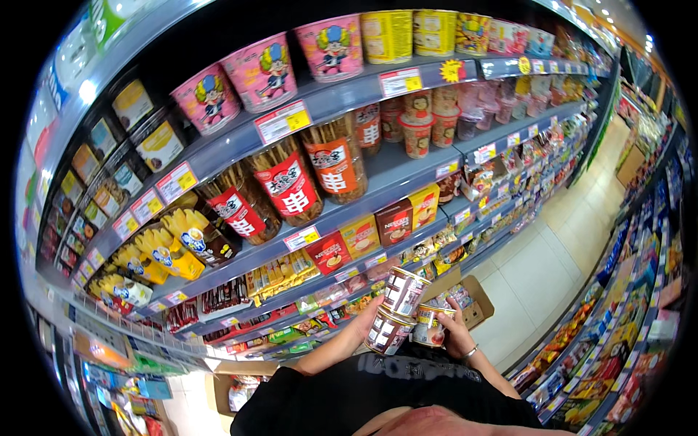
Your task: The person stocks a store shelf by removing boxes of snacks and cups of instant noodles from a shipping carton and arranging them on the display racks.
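Note:
Two brown-and-white cans, an upper one (404, 291) resting on a lower one (388, 330), stand slightly tilted in front of my body. My left hand (367, 321) grips this stack from its left side; part of the fingers is hidden behind the cans. Just right of the stack is a yellow and brown can (431, 326) with a picture on its side. My right hand (458, 331) holds that can from the right, with fingers over its upper edge. A bracelet circles the right wrist.
Store shelves (381, 188) curve across the front, carrying pink tubs (330, 49), jars of skewer snacks (288, 182) and coffee boxes (395, 223). An open cardboard box (480, 300) stands beyond my right hand, another (221, 392) at lower left. More stocked shelves (605, 349) line the aisle's right side.

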A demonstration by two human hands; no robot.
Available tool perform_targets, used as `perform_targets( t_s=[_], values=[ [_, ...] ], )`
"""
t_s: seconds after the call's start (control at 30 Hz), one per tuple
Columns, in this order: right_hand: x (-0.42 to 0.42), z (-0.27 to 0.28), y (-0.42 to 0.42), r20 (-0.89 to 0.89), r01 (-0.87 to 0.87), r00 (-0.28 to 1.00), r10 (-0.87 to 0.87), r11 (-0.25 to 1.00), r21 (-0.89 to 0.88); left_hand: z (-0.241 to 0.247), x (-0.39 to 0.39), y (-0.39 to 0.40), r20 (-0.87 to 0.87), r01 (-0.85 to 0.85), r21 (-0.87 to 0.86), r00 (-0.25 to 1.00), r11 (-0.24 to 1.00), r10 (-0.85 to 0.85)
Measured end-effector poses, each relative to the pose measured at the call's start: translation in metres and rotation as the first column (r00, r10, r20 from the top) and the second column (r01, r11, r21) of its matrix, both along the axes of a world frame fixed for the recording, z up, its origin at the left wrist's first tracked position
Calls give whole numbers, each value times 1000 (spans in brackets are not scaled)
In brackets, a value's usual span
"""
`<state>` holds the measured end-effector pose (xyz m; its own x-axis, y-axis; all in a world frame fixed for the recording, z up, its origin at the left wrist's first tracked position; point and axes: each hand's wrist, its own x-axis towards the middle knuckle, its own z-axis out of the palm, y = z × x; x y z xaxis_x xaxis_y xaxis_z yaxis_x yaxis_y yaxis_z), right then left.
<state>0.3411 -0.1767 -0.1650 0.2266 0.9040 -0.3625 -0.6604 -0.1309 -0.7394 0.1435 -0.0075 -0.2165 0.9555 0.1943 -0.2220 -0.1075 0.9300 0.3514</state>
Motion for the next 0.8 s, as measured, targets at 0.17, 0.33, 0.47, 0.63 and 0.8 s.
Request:
perform_targets(
  t_s=[0.17,0.33,0.47,0.63,0.8],
  values=[
    [16,3,10,-113,-109,987,111,994,25,53,6,-15,-21,-167,4,986,986,167],
    [43,5,23,-145,-430,892,429,903,25,82,0,-67,-60,-462,5,885,887,461],
    [45,38,16,-126,-562,816,564,826,57,76,-6,-112,-81,-616,137,774,776,628],
    [66,44,-3,-91,-581,796,598,798,158,61,8,-159,-90,-699,21,711,715,697],
    [68,69,-15,208,-679,728,654,642,355,44,4,-162,-275,-747,139,602,650,750]
  ],
)
